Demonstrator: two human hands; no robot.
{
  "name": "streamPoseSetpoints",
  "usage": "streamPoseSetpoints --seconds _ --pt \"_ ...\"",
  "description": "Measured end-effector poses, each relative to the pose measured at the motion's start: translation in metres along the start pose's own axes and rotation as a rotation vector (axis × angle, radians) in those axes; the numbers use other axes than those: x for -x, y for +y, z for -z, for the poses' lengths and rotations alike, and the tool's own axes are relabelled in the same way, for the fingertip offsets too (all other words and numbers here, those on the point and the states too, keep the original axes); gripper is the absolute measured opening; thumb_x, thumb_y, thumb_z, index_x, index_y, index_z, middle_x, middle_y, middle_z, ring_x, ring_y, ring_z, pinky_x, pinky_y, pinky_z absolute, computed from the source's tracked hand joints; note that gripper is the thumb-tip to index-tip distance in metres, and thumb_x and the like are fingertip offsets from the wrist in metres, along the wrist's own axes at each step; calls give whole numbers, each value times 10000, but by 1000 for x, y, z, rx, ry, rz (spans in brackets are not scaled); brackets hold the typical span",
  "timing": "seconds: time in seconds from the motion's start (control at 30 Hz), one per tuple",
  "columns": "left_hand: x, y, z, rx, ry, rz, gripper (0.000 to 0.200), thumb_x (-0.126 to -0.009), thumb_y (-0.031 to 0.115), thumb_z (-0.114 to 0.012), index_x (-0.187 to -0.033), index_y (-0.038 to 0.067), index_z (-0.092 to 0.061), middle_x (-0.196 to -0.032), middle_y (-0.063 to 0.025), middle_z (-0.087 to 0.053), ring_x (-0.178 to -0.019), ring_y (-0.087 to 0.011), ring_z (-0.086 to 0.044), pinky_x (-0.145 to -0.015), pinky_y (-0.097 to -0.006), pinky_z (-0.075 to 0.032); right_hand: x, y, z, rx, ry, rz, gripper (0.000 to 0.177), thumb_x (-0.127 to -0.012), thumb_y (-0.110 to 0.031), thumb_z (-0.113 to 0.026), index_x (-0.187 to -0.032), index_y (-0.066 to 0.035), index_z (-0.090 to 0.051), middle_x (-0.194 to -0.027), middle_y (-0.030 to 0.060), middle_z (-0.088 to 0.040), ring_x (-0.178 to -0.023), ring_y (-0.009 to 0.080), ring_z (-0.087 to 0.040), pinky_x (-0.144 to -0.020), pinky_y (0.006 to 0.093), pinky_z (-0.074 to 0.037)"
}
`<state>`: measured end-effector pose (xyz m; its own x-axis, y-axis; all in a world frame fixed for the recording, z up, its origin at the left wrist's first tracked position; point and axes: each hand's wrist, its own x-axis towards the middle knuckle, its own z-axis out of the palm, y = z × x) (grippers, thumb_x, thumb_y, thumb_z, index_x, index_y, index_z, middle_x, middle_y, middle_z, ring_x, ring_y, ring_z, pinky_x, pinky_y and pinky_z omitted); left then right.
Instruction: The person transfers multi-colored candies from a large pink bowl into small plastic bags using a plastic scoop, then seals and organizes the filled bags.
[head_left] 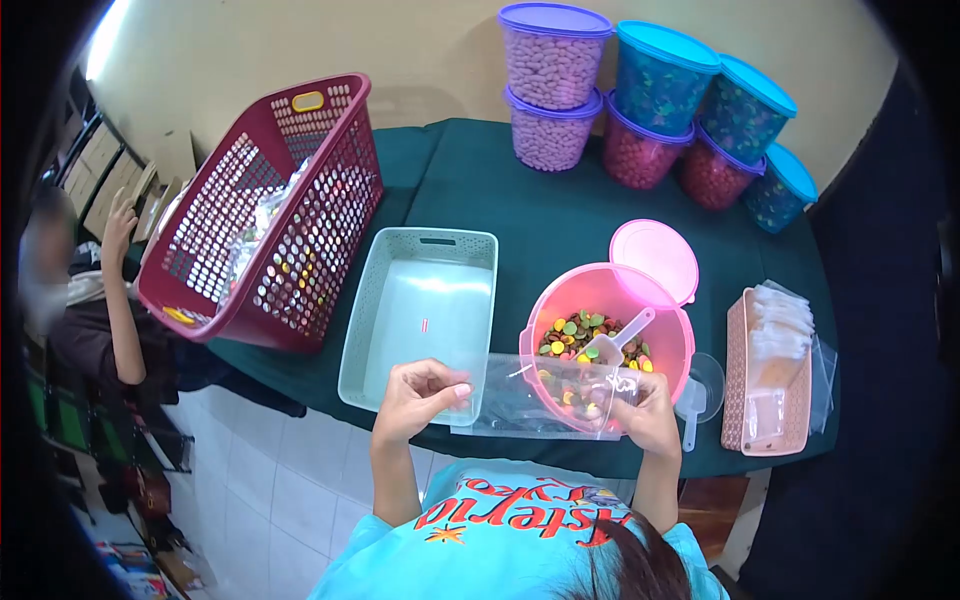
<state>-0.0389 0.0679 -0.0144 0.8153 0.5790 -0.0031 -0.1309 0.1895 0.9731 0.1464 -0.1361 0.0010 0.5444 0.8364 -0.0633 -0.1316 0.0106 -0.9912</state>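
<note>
A clear plastic bag [525, 408] is stretched sideways between my two hands; I see no contents in it. My left hand [420, 398] pinches one end between thumb and fingers, over the near end of a pale green basket [368, 315]. At the other end, my right hand [648, 412] grips the bag by the near rim of a pink tub [683, 335]. Inside the tub lie brown, green, yellow and pink candy-like pieces [575, 330], with a translucent scoop [622, 338] resting on them. The bag partly covers the tub's near side.
A tall maroon laundry basket [345, 215] holding filled packets stands at left, near a seated person [120, 300]. Stacked lidded tubs [555, 85] line the back. A pink lid [655, 258], second scoop [691, 410] and peach basket of plastic bags [733, 385] sit around the tub.
</note>
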Motion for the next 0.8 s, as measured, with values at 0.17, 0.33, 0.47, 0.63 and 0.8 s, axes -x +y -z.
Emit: streamPoseSetpoints --seconds 0.17,0.33,0.47,0.63,0.8 --pt "-6 9 -13 -657 345 -673 363 -583 46 -742 -913 39 -591 -921 -119 -573 -855 -200 -561 -734 -299 -447 -2 2 -7 -12 92 77 188 -735 40 -548 -912 63 -607 -878 86 -610 -728 108 -584 -620 235 -499" --pt "-6 30 -69 -990 -344 -801 684 -552 277 -780 -1133 62 -490 -1165 -105 -489 -1078 -256 -472 -936 -426 -318 1 3 -25 -63 37 44 190 -753 57 -534 -931 54 -598 -847 72 -603 -726 107 -584 -604 236 -500" --pt "-12 17 -82 -1173 -449 -738 845 -509 333 -781 -1220 64 -413 -1220 -96 -459 -1149 -241 -418 -984 -456 -233 4 8 -29 -56 27 25 189 -767 51 -524 -946 54 -586 -807 66 -606 -689 96 -583 -587 225 -489" --pt "-8 12 -80 -1018 -378 -644 829 -508 310 -775 -1209 40 -425 -1162 -109 -480 -1050 -247 -470 -911 -414 -319 5 10 -25 4 18 21 222 -759 50 -510 -970 53 -580 -791 52 -605 -674 70 -571 -578 200 -461" --pt "0 7 -71 -904 -292 -597 733 -542 294 -771 -1165 45 -477 -1051 -105 -527 -949 -255 -514 -805 -354 -391 5 -1 -11 44 -91 -39 269 -734 87 -453 -971 42 -572 -790 46 -604 -698 59 -567 -579 185 -443"
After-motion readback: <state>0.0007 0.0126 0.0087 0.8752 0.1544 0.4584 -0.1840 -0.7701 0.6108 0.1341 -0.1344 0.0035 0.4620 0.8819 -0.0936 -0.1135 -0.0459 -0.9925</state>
